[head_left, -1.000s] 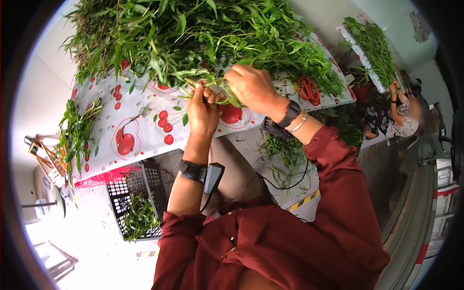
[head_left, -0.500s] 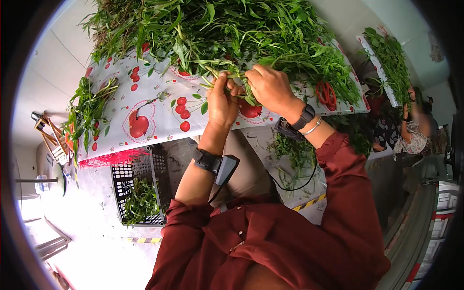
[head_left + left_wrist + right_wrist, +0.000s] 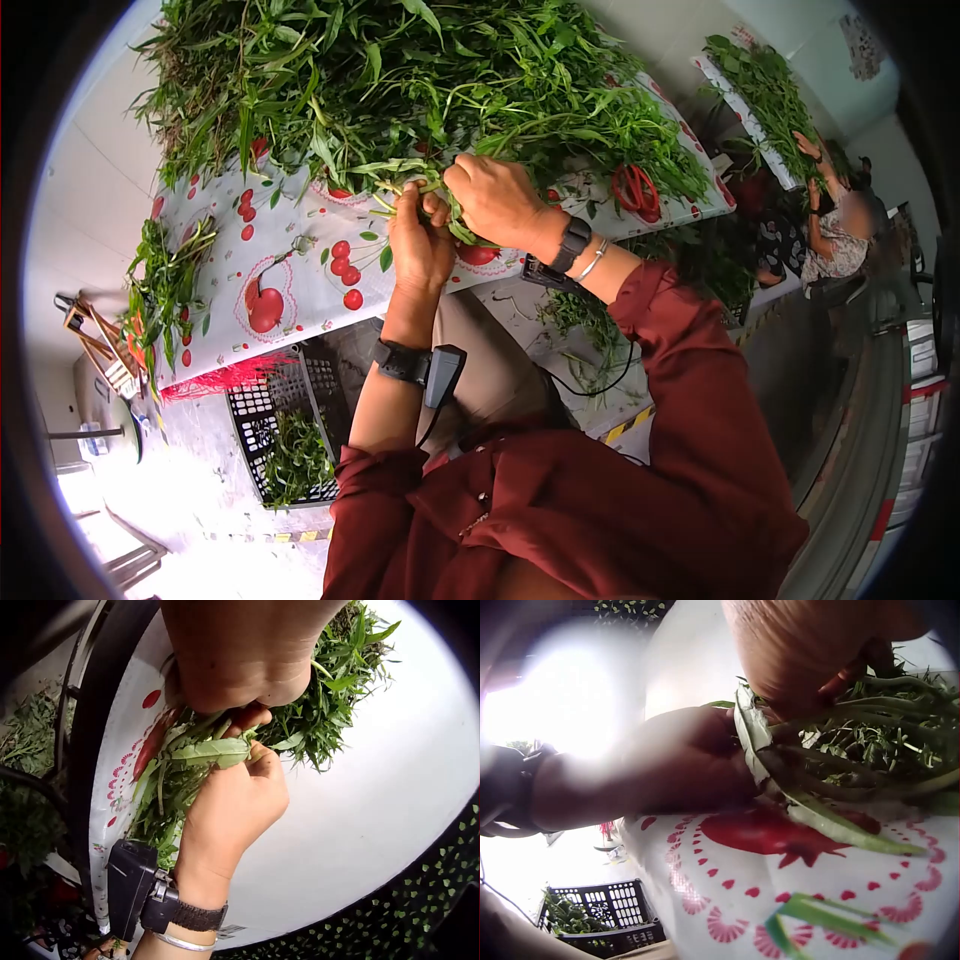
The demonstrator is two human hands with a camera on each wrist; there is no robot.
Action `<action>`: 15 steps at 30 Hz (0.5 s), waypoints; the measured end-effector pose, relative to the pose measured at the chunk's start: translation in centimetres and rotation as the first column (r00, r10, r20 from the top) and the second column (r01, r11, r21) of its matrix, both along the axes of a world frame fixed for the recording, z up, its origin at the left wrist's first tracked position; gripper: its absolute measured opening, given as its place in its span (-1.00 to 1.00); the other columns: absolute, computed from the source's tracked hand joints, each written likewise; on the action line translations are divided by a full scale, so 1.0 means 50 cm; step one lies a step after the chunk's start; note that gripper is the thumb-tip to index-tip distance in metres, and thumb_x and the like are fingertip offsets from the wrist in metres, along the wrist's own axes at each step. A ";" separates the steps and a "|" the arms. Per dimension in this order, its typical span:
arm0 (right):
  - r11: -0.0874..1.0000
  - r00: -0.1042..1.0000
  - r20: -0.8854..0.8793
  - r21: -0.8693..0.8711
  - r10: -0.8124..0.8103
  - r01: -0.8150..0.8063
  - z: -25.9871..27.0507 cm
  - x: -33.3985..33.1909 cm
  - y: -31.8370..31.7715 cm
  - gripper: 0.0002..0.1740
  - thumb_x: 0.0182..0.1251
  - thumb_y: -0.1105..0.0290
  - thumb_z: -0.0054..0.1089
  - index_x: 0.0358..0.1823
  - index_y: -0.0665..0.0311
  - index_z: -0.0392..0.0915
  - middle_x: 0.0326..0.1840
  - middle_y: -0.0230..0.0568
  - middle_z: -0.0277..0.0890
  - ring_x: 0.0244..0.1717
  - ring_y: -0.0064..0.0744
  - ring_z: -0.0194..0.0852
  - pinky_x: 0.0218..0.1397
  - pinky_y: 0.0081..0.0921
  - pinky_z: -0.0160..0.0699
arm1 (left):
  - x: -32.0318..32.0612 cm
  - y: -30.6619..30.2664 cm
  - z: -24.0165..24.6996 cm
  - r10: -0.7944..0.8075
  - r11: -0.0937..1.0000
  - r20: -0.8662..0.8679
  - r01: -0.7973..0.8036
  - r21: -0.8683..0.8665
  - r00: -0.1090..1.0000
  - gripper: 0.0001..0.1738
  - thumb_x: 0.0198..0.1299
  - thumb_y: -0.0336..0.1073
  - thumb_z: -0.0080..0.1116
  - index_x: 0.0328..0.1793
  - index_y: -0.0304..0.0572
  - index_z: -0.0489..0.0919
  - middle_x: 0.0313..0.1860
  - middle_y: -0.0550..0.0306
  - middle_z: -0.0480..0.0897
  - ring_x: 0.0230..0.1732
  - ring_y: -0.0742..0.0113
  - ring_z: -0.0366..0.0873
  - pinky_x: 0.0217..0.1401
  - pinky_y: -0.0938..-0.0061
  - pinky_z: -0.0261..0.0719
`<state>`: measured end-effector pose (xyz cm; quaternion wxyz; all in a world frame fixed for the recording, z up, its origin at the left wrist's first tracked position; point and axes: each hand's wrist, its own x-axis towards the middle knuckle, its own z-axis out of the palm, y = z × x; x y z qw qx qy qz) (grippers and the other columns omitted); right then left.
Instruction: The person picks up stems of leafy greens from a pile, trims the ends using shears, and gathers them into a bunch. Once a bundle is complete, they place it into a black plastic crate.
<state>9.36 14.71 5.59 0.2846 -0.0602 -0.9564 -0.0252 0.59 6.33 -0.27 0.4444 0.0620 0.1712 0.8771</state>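
Observation:
My left hand (image 3: 418,245) pinches a small bunch of leafy green stems (image 3: 385,208) between curled fingers and thumb, over the table's near edge. Right beside it, my right hand (image 3: 500,205) has its fingers curled on the same bunch, knuckles up. A broad pale leaf (image 3: 210,752) lies across the fingers in the left wrist view. Long leaves (image 3: 832,825) hang from the bunch over the tablecloth in the right wrist view. Just beyond both hands spreads a large heap of leafy stems (image 3: 400,90).
Red scissors-like handles (image 3: 634,187) lie on the cherry-print tablecloth (image 3: 215,320) at right. A smaller green bunch (image 3: 165,270) sits at the left edge, near red strings (image 3: 225,376). Below stands a black crate (image 3: 250,430) holding greens. Another person (image 3: 840,235) works at a farther table.
My right hand has come slightly closer to the left, still at the bunch. The head view swung and came back. The far person's arm has moved up.

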 end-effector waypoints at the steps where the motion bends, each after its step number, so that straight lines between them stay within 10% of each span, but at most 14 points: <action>1: 1.000 1.000 -0.007 0.002 0.003 -0.002 -0.002 -0.002 0.000 -0.79 -0.18 0.55 0.11 -0.44 0.29 0.32 -0.41 -0.14 0.32 -0.34 -0.15 0.44 -0.36 -0.30 0.48 | -0.001 0.000 -0.001 0.006 1.000 -0.011 -0.006 -0.002 1.000 -0.85 0.31 -0.30 -0.14 -0.21 -0.21 0.39 -0.56 0.26 0.30 -0.54 0.48 0.16 -0.45 0.63 0.20; 15: 0.974 0.997 -0.078 -0.224 0.016 -0.033 0.017 0.012 0.013 -0.83 -0.24 0.58 0.11 -0.56 0.29 0.32 -0.53 -0.16 0.31 -0.45 -0.05 0.40 -0.46 -0.22 0.36 | -0.001 -0.005 0.006 -0.031 0.999 -0.056 0.030 -0.020 0.998 -0.80 0.34 -0.22 -0.12 -0.22 -0.18 0.41 -0.63 0.37 0.21 -0.62 0.56 0.08 -0.53 0.65 0.14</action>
